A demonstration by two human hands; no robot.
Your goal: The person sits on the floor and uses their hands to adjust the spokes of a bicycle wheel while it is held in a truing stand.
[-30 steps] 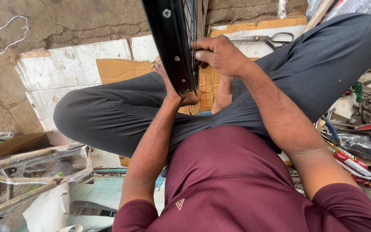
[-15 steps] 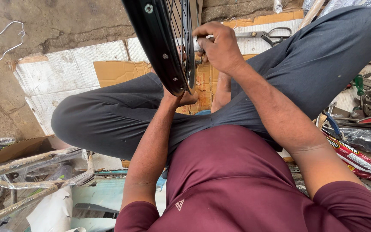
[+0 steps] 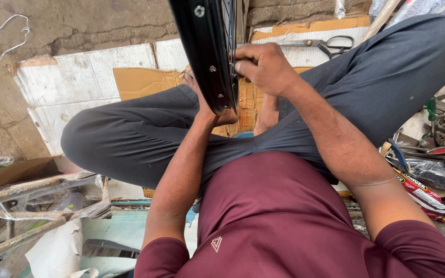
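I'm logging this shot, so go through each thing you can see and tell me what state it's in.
Wheel rim: black, upright on edge, spokes fitted, no tyre.
Left hand: under the rim's lowest part, mostly hidden behind it.
Right hand: closed, fingers at the spokes by the rim.
Scissors: lying flat on the cardboard, blades shut.
Cardboard: flattened on the ground.

The wheel rim is glossy black metal with shiny studs; the scissors are dull metal, the cardboard matt brown paper, the trousers smooth grey cloth.
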